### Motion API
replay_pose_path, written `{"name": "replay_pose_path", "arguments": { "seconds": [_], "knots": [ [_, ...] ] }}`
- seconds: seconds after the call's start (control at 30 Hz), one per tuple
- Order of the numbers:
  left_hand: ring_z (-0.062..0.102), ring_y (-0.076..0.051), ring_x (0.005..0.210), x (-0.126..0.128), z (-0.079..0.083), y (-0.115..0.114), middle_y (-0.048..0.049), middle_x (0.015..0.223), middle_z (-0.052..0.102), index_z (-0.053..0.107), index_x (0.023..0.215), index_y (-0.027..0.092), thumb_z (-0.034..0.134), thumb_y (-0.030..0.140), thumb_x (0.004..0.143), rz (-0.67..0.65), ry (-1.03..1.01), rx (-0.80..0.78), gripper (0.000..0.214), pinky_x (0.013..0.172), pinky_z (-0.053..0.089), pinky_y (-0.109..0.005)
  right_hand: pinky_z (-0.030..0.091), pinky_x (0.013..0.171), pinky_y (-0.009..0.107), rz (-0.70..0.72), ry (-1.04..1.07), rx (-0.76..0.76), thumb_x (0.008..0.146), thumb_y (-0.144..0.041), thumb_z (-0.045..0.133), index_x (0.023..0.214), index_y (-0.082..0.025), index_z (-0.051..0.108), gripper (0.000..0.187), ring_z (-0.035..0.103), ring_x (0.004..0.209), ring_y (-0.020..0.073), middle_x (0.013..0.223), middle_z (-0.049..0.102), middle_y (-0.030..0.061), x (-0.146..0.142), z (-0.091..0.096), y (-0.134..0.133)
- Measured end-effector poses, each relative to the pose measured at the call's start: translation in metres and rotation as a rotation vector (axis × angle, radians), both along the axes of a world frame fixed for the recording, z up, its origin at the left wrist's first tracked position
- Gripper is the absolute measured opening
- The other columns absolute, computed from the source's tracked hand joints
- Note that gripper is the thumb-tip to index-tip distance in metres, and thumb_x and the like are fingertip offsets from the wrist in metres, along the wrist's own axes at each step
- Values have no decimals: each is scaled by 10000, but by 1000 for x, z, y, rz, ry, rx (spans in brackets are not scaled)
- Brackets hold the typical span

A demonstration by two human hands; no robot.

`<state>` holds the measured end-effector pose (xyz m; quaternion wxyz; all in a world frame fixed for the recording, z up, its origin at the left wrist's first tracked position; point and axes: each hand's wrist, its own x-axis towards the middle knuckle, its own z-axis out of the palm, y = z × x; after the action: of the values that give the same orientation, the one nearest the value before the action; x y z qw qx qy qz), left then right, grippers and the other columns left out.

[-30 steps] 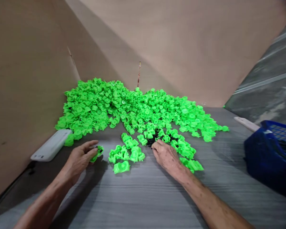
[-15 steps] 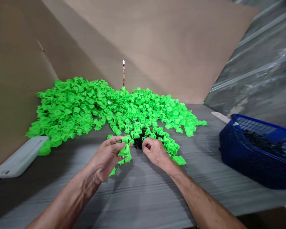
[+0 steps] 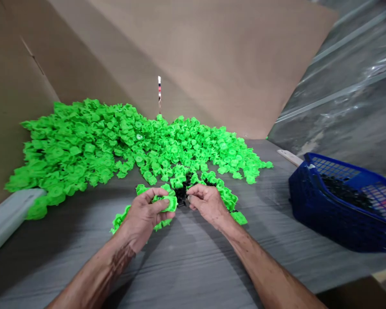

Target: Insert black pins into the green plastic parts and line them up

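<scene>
My left hand (image 3: 146,214) pinches a bright green plastic piece (image 3: 170,203) between thumb and fingers, a little above the grey table (image 3: 193,266). To its right, my right hand (image 3: 206,201) is closed with thumb and fingertips together, at the edge of a small heap of black parts (image 3: 182,195). Whatever those fingertips hold, if anything, is too small to make out. Loose green pieces (image 3: 227,195) lie around the black heap, and more green pieces (image 3: 119,219) rest beside my left wrist, partly hidden by it.
A large pile of green pieces (image 3: 80,146) spreads along the back board (image 3: 212,64). At the right stands a blue basket (image 3: 321,214) with black parts inside. A pale, smooth object (image 3: 13,219) lies at the left edge. A thin upright stick (image 3: 159,94) shows behind the pile.
The green piece in my left hand now faces up, and the black pin seen at those fingertips no longer shows. My right hand stays by the black heap. The view has shifted slightly.
</scene>
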<state>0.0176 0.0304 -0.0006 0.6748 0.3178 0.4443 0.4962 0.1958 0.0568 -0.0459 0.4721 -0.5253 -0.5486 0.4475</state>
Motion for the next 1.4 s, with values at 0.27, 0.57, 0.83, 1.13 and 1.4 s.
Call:
{"name": "replay_pose_path", "arguments": {
  "seconds": [0.27, 0.57, 0.83, 1.13, 1.4],
  "knots": [
    [652, -162, 590, 2, -4, -3, 18, 620, 598, 551, 682, 159, 837, 313, 518, -15, 126, 32, 363, 455, 478, -224, 447, 433, 200, -2, 217, -149, 554, -245, 705, 657, -161, 629, 153, 534, 431, 85, 483, 592, -46, -1, 15, -5],
    [479, -92, 457, 3, -7, -5, 51, 537, 544, 610, 982, 160, 713, 314, 651, -45, 235, 124, 380, 414, 352, -200, 439, 417, 203, 11, 327, -142, 557, -255, 749, 681, -155, 636, 196, 535, 396, 92, 450, 607, -33, 0, 17, -7],
    [586, -118, 582, 5, -3, -8, -60, 924, 637, 705, 962, 143, 757, 435, 624, -13, 151, 12, 450, 444, 407, -234, 461, 447, 206, 0, 391, -121, 546, -273, 794, 685, -156, 675, 217, 551, 480, 90, 530, 603, -35, 2, 16, -7],
    [609, -133, 566, 7, -2, -8, -98, 978, 668, 739, 846, 131, 751, 361, 604, -19, 29, -12, 334, 446, 444, -251, 449, 459, 225, 17, 388, -82, 576, -276, 775, 697, -164, 671, 195, 543, 464, 97, 565, 645, -10, -1, 15, -10],
    [627, -151, 579, 6, -5, -6, -70, 841, 654, 747, 849, 116, 758, 341, 635, -55, -26, -13, 311, 457, 465, -247, 483, 615, 261, 70, 22, 462, 756, -225, 673, 762, -191, 688, 37, 601, 705, 137, 798, 657, 31, -5, 24, -25]
  ]
}}
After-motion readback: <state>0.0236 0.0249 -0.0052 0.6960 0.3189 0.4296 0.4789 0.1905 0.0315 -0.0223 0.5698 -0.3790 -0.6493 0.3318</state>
